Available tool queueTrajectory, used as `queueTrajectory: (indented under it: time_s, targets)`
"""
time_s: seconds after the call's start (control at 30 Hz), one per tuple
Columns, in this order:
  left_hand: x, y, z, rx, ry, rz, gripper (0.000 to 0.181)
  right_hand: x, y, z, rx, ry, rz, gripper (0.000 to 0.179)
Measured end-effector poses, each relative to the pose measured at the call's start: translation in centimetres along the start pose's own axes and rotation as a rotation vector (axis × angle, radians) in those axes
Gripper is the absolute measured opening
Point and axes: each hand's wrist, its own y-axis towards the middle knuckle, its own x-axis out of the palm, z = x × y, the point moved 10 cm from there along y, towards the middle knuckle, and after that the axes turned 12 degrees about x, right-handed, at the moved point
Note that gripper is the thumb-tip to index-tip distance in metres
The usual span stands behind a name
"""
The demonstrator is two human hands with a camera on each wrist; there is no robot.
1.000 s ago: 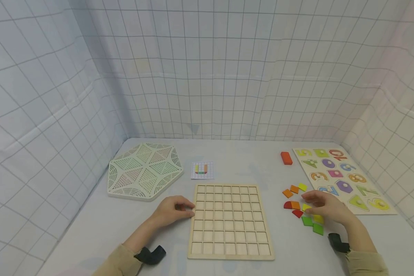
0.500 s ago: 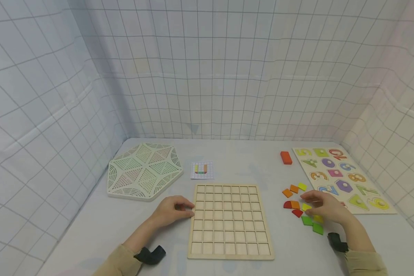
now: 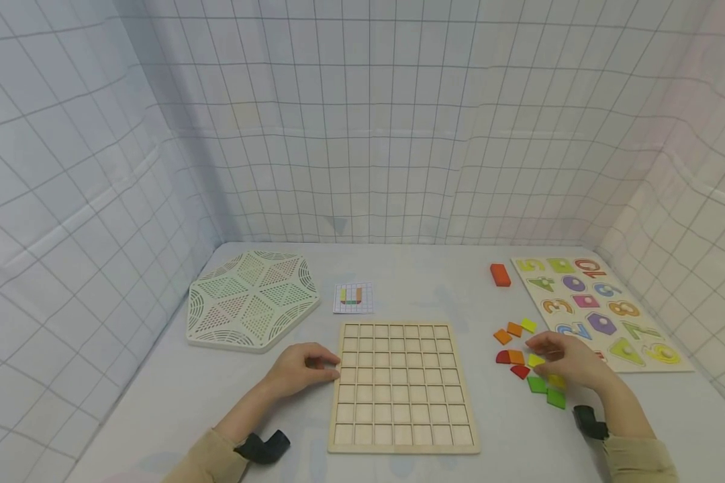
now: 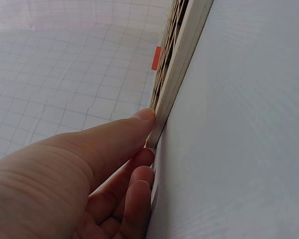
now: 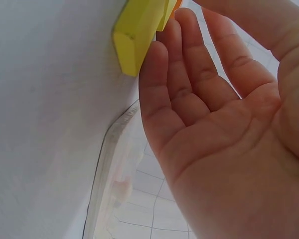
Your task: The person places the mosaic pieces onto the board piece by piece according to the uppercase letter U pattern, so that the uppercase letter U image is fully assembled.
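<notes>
The wooden grid board (image 3: 403, 449) lies flat in the middle of the table, its square cells bare. My left hand (image 3: 302, 369) rests at its left edge. In the left wrist view the thumb and index fingertips touch the board's side (image 4: 177, 64), while the other fingers curl loosely beneath. Over loose coloured tiles on the right is my right hand (image 3: 574, 361), fingers relaxed and apart. Under it, a yellow tile (image 3: 536, 361) shows between thumb and fingers. Close to the fingertips in the right wrist view stands a yellow tile edge (image 5: 132, 42); nothing is gripped.
Around the right hand lie green tiles (image 3: 556, 399), orange tiles (image 3: 503, 337) and red curved tiles (image 3: 520, 371). A number puzzle board (image 3: 670, 335), a red block (image 3: 500, 275), a pattern card (image 3: 365, 308) and a white hexagonal board (image 3: 254, 295) lie farther back.
</notes>
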Motion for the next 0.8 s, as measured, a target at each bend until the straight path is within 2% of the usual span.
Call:
queueTrajectory:
  time_s: [0.57, 0.8]
  targets:
    - [-0.01, -0.02, 0.13, 0.008, -0.004, 0.0, 0.021, 0.1, 0.01, -0.03, -0.015, -0.019, -0.007, 0.034]
    - [-0.05, -0.02, 0.28, 0.002, -0.006, 0.004, 0.021, 0.08, 0.14, 0.17, 0.006, -0.026, -0.001, 0.033]
